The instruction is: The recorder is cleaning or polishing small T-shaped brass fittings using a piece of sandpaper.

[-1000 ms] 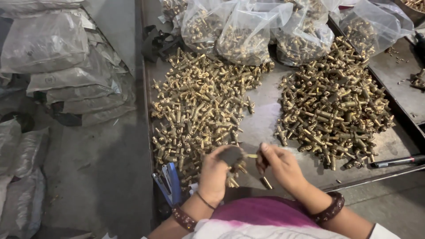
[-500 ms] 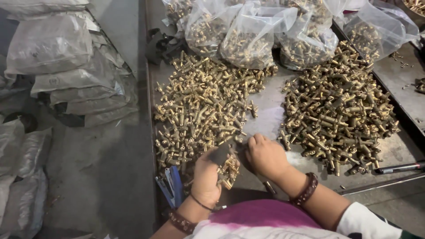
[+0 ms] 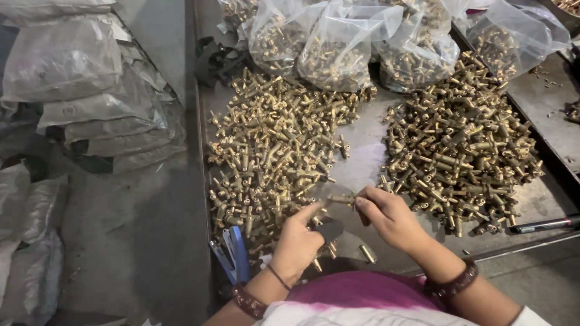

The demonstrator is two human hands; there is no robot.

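Right hand pinches a small brass fitting between thumb and fingertips, holding it just above the grey metal tabletop in the gap between two heaps. Left hand is curled around a dark, flat-headed tool, forefinger stretched toward the fitting; tool and fitting sit close, contact between them cannot be told. Left heap of brass fittings spreads wide and reaches the left hand. Right heap of brass fittings lies thicker, just beyond the right hand. One loose brass piece rests on the tabletop near the front edge, below the right hand. Clear plastic bags of fittings stand along the far side. A blue-handled tool lies at the left front corner beside the left wrist. A dark pen lies at the right front edge. Grey sacks are stacked on the floor to the left. Beaded bracelets on both wrists; pink garment at bottom.
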